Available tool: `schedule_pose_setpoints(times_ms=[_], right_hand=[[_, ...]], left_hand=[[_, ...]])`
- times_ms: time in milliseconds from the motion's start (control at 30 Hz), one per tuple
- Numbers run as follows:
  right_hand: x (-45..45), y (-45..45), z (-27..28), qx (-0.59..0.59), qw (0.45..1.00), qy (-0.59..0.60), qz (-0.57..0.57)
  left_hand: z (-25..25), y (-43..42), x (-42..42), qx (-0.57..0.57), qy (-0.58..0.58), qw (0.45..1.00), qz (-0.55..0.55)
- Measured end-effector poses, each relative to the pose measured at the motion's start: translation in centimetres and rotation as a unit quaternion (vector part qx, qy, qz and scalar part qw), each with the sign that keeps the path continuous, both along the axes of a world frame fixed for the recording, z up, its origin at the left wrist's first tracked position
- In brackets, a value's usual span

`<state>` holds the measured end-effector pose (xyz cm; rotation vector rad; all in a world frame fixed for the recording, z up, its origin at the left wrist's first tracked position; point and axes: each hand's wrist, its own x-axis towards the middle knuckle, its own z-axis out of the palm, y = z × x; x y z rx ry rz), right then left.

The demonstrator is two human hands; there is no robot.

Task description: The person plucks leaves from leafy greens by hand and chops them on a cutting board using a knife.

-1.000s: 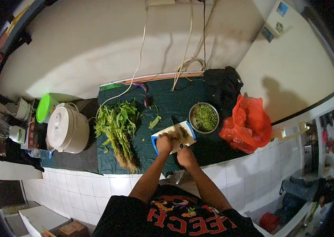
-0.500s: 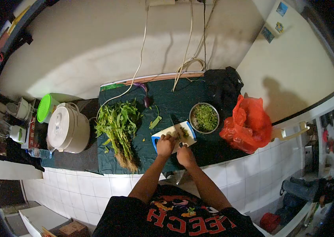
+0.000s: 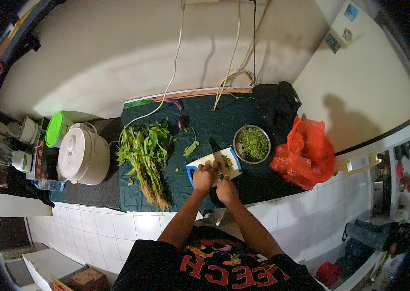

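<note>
Dark cloth point(image 3: 205, 109) up front, right hand point(image 3: 226, 191) gripping a knife point(image 3: 221, 177) pointing away, blade kinda blurry; left hand point(image 3: 205, 177) curled beside it, grip hidden.

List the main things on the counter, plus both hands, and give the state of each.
Left hand: on the board, fingers bent
Right hand: closed on the knife
Knife: held over the board
Board: flat, chopped greens on it
Bowl: upright, holding chopped greens
Bunch: lying, roots on
Cooker: lid closed
Bag: crumpled
Eggplant: whole
</note>
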<state>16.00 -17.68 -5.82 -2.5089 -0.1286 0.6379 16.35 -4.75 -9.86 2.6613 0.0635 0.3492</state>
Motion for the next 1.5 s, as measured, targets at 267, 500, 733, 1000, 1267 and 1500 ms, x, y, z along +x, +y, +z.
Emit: schedule_pose_setpoints(times_ms=[267, 500, 733, 1000, 1267, 1500], right_hand=[[-3.3, -1.2, -4.1, 0.075, 0.995, -0.057, -0.040], [0.0, -0.2, -1.4, 0.047, 0.998, -0.040, -0.024], [-2.1, -1.4, -1.5, 0.035, 0.998, -0.045, 0.025], [0.7, -0.1, -1.4, 0.029, 0.998, -0.051, -0.002], [-2.8, -1.1, -2.3, 0.071, 0.997, 0.016, -0.040], [0.4, 0.3, -1.0, 0.035, 0.998, -0.032, -0.032]], left_hand=[[-0.6, -0.2, 0.2, 0.026, 0.009, 1.000, 0.013], [-1.3, -0.6, 0.1, -0.027, 0.043, 0.995, 0.081], [-1.4, -0.5, 0.2, -0.011, 0.065, 0.994, 0.089], [-1.3, 0.1, -0.9, 0.010, 0.040, 0.999, -0.020], [-0.8, 0.0, -1.2, -0.041, 0.012, 0.999, 0.000], [-1.0, -0.1, -0.4, -0.112, 0.030, 0.993, 0.039]])
